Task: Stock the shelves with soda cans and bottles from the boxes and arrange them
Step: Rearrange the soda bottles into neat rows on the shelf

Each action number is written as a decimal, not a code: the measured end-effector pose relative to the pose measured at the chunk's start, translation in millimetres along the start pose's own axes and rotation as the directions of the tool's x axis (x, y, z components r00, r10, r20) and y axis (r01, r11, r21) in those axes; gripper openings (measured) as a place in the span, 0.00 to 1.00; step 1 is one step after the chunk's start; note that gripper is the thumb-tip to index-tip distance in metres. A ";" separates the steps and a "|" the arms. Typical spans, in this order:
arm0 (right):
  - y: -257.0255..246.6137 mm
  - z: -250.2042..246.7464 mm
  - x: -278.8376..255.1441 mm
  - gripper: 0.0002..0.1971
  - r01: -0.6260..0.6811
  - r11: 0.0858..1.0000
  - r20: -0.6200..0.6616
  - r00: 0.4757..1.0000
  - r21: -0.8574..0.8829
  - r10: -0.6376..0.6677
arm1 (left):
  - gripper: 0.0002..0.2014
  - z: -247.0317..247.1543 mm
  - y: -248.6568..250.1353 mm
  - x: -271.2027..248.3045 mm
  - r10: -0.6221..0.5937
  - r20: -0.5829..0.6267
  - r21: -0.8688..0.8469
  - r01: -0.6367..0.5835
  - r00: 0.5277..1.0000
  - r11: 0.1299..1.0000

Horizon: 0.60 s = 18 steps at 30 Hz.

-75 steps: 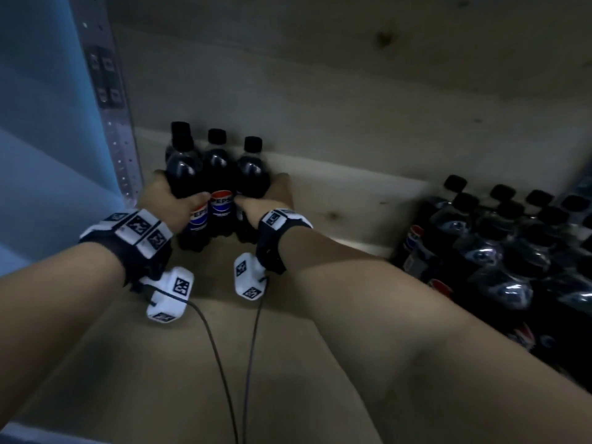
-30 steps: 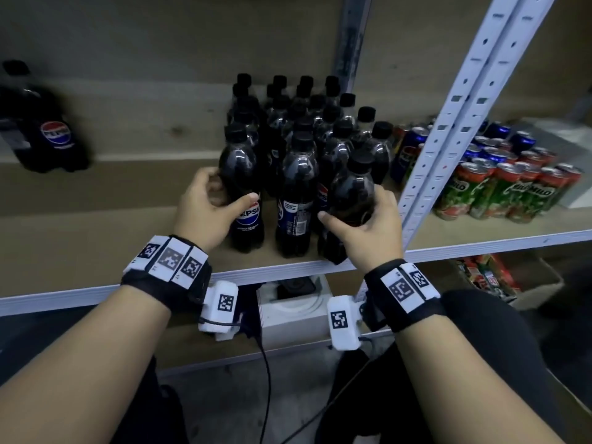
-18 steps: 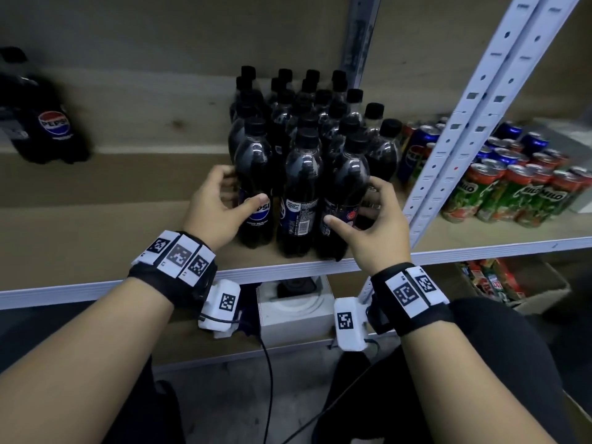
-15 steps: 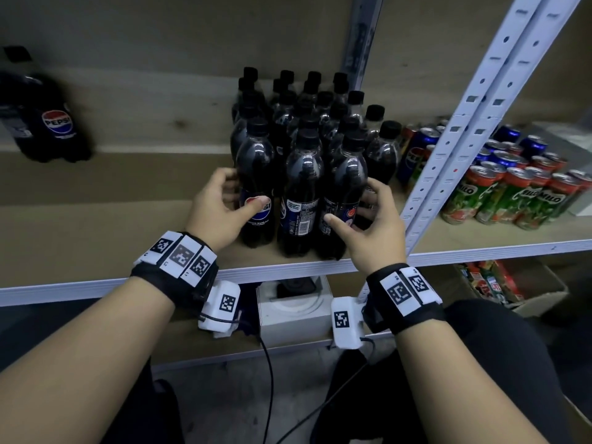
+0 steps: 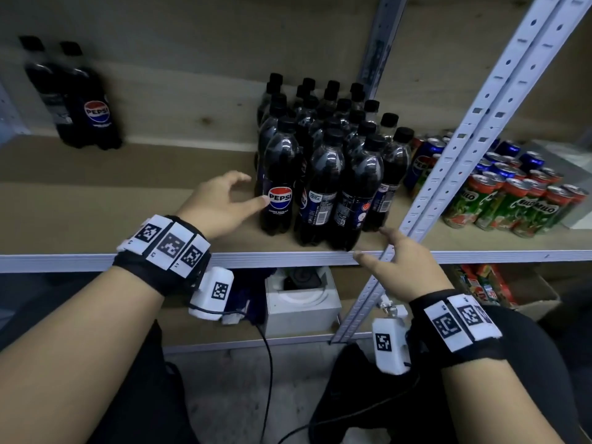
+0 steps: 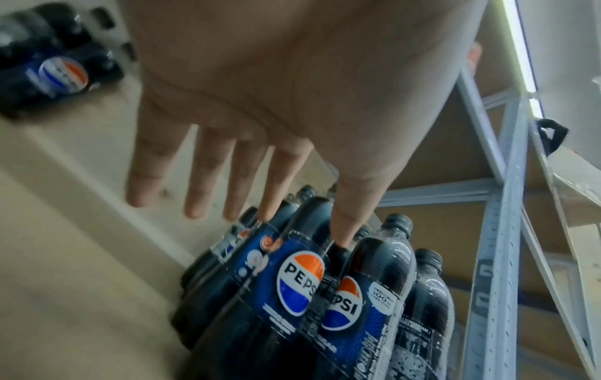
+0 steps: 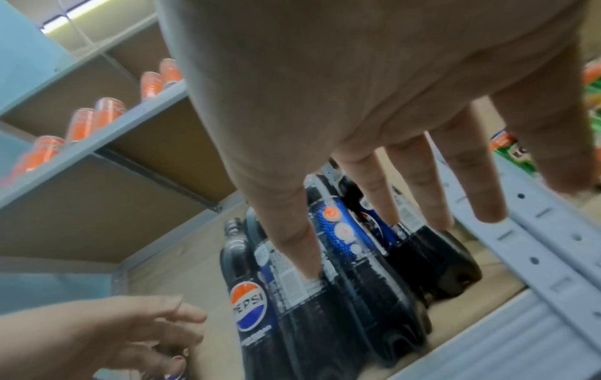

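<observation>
A tight block of dark Pepsi bottles [image 5: 323, 161] stands upright on the wooden shelf [image 5: 128, 213]. Its front row of three [image 5: 320, 193] is near the shelf's front edge. My left hand [image 5: 250, 190] is open beside the front-left bottle [image 5: 279, 187], its thumb tip close to the Pepsi label; I cannot tell whether they touch. In the left wrist view its fingers [image 6: 201, 180] are spread and hold nothing. My right hand [image 5: 371, 245] hovers open at the shelf's front rail [image 5: 288, 258], just short of the front-right bottle [image 5: 358, 193]. Its straight fingers [image 7: 374, 185] are clear of the bottles [image 7: 325, 295].
Two more Pepsi bottles [image 5: 86, 100] stand at the back left of the shelf. A white perforated upright [image 5: 464, 139] crosses right of the block, with Pepsi cans [image 5: 423, 158] and Milo cans [image 5: 512, 203] beyond. A white box [image 5: 301, 299] sits below; orange cans [image 7: 81, 120] line a higher shelf.
Both hands let go of the outer front-row bottles they gripped half a second ago. The right hand drew back to the shelf edge; the left opened and slid slightly left.
</observation>
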State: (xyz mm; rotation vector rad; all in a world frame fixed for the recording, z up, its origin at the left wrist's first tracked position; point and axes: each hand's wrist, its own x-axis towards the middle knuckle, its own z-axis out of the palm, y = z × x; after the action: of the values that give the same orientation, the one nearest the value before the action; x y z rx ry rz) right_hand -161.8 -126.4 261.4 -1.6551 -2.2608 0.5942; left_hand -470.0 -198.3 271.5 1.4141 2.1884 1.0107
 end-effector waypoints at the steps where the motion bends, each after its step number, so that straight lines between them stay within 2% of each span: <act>1: -2.2 -2.0 -9.0 0.40 0.006 1.000 0.013 1.000 -0.026 -0.005 | 0.33 -5.6 -1.4 -5.4 -0.021 0.056 0.102 0.015 0.998 0.995; 4: -20.7 -6.6 -31.4 0.40 0.059 0.997 0.088 0.995 -0.044 -0.055 | 0.38 -22.6 -6.2 -23.6 -0.137 0.196 0.320 0.069 0.971 0.945; 7: -54.6 -11.4 -42.5 0.41 0.166 0.984 0.159 0.975 -0.069 -0.154 | 0.41 -50.0 -9.2 -39.0 -0.179 0.238 0.459 0.052 0.954 0.887; 11: -116.0 -15.3 -39.0 0.42 0.310 0.949 0.203 0.935 -0.062 -0.292 | 0.42 -106.8 -8.2 -45.0 -0.168 0.195 0.557 0.032 0.966 0.830; 15: -189.2 -8.8 -13.6 0.42 0.429 0.898 0.187 0.894 -0.101 -0.407 | 0.43 -160.3 -16.5 -37.5 -0.177 0.132 0.611 0.060 0.975 0.789; 18: -246.3 1.5 10.8 0.43 0.525 0.843 0.154 0.848 -0.118 -0.507 | 0.43 -192.2 -30.9 -28.5 -0.124 0.023 0.588 0.087 0.992 0.804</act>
State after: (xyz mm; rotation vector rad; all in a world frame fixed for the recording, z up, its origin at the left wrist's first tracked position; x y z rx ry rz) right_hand -372.1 -180.6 378.1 -0.9965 -2.7451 0.3905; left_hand -596.7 -304.0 378.7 1.5020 2.6265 0.2311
